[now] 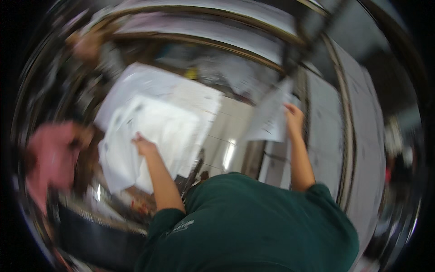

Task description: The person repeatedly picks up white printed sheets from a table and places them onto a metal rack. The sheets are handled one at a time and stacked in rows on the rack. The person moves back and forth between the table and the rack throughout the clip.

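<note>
**Two hands, two sets of white sheets, seen from above**

The person's left hand (144, 146) rests on the near edge of a large white sheet (152, 136) that lies spread over a stack of similar white sheets (149, 86) on the work surface at left. The fingers seem curled onto the sheet's edge, as if gripping or pressing it flat; motion blur hides whether they pinch it. The right hand (293, 119) is raised to the right of centre and holds a smaller white sheet (271, 119) by its right edge, so that the sheet hangs free in the air, well apart from the stack. Its fingers appear closed on that edge (thumb and fingertips cannot be told apart).

The likely reason for the split: one hand steadies the flat pile while the other keeps a single sheet lifted clear of it. This is a judgement from posture only.

Count: two hands of the wearer; one lifted sheet; one top sheet under the left hand; at least two more layers showing beneath it, the exact number lost to blur. Both forearms are bare, emerging from a dark green short-sleeved shirt (253, 226). A second person in a pink top (52, 156) stands at the far left. A pale tiled floor (226, 131) shows between the hands.
</note>
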Action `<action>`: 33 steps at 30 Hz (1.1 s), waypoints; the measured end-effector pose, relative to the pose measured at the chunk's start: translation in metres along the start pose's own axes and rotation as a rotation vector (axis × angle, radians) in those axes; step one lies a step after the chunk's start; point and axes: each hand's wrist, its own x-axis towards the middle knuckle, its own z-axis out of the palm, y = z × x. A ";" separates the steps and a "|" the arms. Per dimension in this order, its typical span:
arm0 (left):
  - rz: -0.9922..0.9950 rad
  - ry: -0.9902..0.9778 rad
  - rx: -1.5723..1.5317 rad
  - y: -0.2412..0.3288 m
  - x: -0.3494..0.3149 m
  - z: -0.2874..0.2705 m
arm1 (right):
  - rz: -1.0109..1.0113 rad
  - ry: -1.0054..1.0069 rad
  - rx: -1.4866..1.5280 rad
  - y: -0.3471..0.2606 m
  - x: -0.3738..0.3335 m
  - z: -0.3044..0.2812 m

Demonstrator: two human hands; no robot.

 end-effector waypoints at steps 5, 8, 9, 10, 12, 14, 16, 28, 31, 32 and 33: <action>-0.111 -0.329 0.028 -0.025 -0.099 0.102 | 0.206 0.071 0.020 0.043 -0.018 0.008; -0.165 -0.486 0.072 -0.058 -0.154 0.123 | 0.418 0.131 0.022 0.036 -0.060 -0.028; -0.195 -0.531 0.078 -0.063 -0.179 0.129 | 0.402 0.143 -0.099 0.049 -0.073 -0.054; -0.227 -0.576 0.083 -0.067 -0.202 0.134 | 0.384 0.152 -0.221 0.064 -0.086 -0.088; -0.348 -0.635 0.119 -0.079 -0.237 0.133 | 0.478 0.262 -0.337 0.080 -0.120 -0.151; -0.461 -0.684 0.186 -0.097 -0.272 0.128 | 0.648 0.378 -0.433 0.091 -0.151 -0.207; -0.557 -0.699 0.274 -0.114 -0.297 0.118 | 0.581 0.420 -0.628 0.148 -0.181 -0.276; -0.940 -0.877 0.468 -0.192 -0.336 0.024 | 0.762 0.493 -0.924 0.332 -0.184 -0.425; -0.978 -0.840 0.484 -0.194 -0.341 0.009 | 0.833 0.556 -0.800 0.342 -0.182 -0.425; -0.965 -0.811 0.522 -0.193 -0.344 0.007 | 0.847 0.553 -0.821 0.337 -0.177 -0.424; -0.953 -0.785 0.561 -0.193 -0.347 0.005 | 0.863 0.552 -0.843 0.334 -0.177 -0.425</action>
